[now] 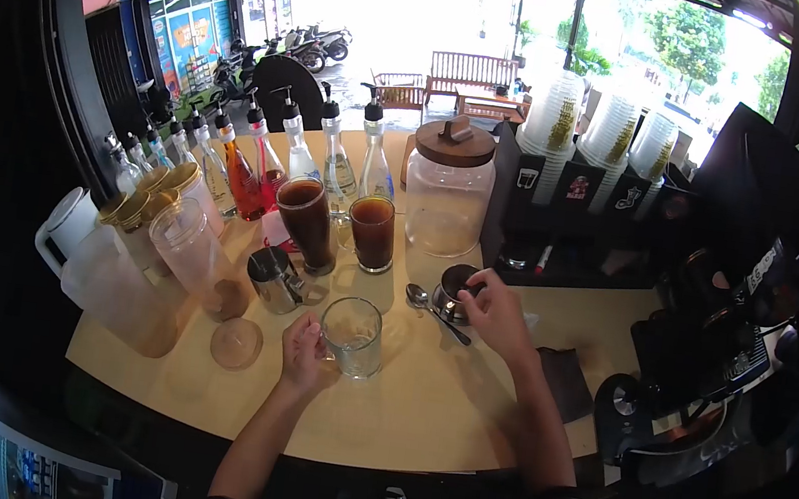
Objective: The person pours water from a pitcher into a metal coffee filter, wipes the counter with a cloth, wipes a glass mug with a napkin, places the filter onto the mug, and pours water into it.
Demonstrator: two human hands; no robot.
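My left hand (305, 346) is closed on the handle of a clear glass mug (352, 338), which stands on the wooden counter (417, 424). To the right, my right hand (491, 307) has its fingers pinched at the rim of a small metal cup (452, 293). Beside that cup lies a spoon (437, 315). A tall glass of dark drink (307, 225) and a glass mug of brown drink (372, 234) stand behind the clear mug. A metal pitcher (275, 280) is left of it.
Pump bottles (241, 168) line the back left, with plastic pitchers (127, 289) before them. A lidded jar (447, 200) stands at the back centre. Stacked plastic cups (552, 118) are in a black holder. A dark machine (704, 391) fills the right side.
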